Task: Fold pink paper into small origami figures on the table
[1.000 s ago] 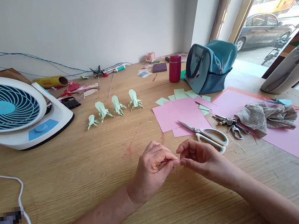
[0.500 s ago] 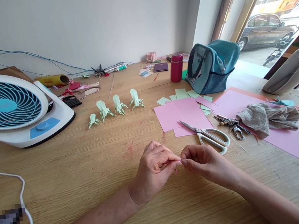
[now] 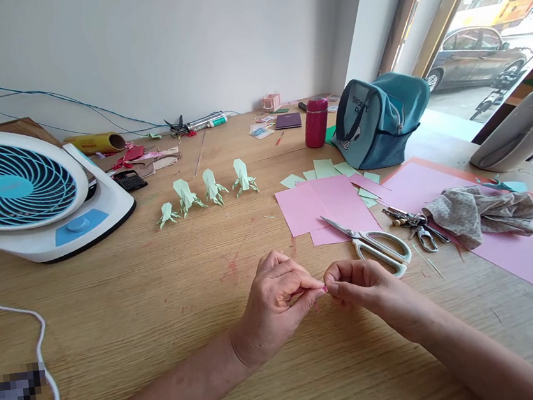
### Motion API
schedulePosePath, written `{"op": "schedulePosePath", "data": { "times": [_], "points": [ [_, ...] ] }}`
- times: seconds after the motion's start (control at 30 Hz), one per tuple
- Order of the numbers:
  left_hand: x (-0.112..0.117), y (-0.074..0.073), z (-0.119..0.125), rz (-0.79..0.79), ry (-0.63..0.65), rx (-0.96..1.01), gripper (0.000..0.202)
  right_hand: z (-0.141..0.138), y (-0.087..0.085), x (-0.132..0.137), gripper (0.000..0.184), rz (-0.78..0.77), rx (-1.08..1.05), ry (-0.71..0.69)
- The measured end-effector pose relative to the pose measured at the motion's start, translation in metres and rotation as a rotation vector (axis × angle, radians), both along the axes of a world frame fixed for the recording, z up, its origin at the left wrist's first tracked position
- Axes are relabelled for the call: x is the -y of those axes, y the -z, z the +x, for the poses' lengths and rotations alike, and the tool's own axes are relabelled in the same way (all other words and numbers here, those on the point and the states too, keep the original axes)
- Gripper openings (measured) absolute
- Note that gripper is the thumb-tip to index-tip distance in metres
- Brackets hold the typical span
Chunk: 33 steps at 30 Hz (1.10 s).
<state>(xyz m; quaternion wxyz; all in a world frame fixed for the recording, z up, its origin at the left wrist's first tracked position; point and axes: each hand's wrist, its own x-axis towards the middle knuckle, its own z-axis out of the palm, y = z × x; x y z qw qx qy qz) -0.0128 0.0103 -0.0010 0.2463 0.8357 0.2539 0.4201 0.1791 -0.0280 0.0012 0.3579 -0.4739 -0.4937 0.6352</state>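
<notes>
My left hand (image 3: pixel 280 298) pinches a tiny pink-red piece (image 3: pixel 325 289) between thumb and fingertips; fingers cover nearly all of it, so its kind does not show. Against the same piece, my right hand (image 3: pixel 363 288) has its thumb and forefinger pressed together, fingertips touching those of the left. Both hands hover over the wooden table (image 3: pixel 176 338). Just beyond the right hand lie white-handled scissors (image 3: pixel 372 245), their blades resting over pink paper sheets (image 3: pixel 327 199). Farther off, several folded pale green paper figures (image 3: pixel 212 187) stand in a row.
A white and blue fan (image 3: pixel 81 227) stands at left, near a white cable (image 3: pixel 43 354). Green paper pieces (image 3: pixel 324 167), a red flask (image 3: pixel 316 122) and a blue bag (image 3: pixel 373 123) sit toward the back. Keys (image 3: pixel 414 225) and a grey cloth (image 3: pixel 482 211) are at right.
The right fingers have shifted slightly at the pinch, and a little more of the pink-red piece shows between the fingertips. The hands otherwise stay in place.
</notes>
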Motion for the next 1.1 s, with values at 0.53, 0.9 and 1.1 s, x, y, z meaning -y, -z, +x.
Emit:
{"op": "schedulePosePath", "data": {
  "times": [0.53,0.9,1.1],
  "points": [
    [0.004,-0.005,0.001,-0.02,-0.063,-0.027,0.014,-0.002,0.006,0.003,0.035,0.18,0.028,0.004],
    [0.004,-0.004,0.0,0.052,-0.059,-0.068,0.015,-0.002,0.012,0.002,0.037,0.159,0.032,0.029],
    [0.005,-0.005,0.0,0.04,-0.066,-0.099,0.013,-0.002,0.012,0.003,0.034,0.185,0.03,0.026]
  ]
}}
